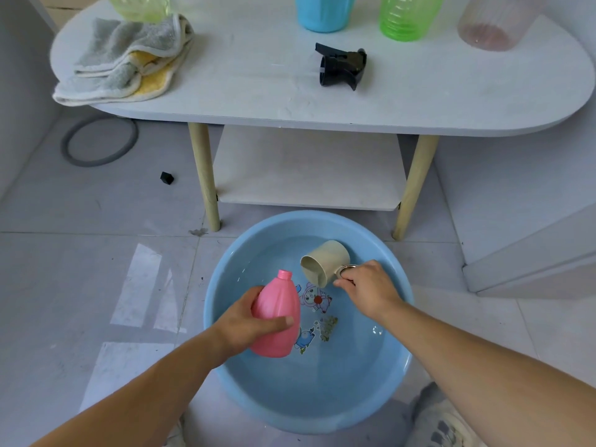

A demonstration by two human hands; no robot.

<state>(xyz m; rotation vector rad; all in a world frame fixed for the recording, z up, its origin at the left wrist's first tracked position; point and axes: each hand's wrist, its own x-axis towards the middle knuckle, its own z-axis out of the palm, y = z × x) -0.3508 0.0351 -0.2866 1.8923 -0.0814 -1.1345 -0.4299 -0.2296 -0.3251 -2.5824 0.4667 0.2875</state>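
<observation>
A blue basin (pixel 225 359) with water and cartoon stickers on its bottom stands on the tiled floor. Over it, my left hand (pixel 248 327) grips an uncapped pink bottle (pixel 279 304), neck pointing up and away. To its right, my right hand (pixel 364 287) holds a beige cup (pixel 324 261) by its handle, tilted so the mouth faces the bottle. The cup's mouth is a little right of the bottle's neck, not touching it.
Behind the basin stands a white oval table (pixel 258 91) with wooden legs and a lower shelf. On it lie folded towels (pixel 129 59), a black spray nozzle (pixel 342 64), green bottles, a blue cup and a clear jar. A grey ring (pixel 100 141) lies on the floor.
</observation>
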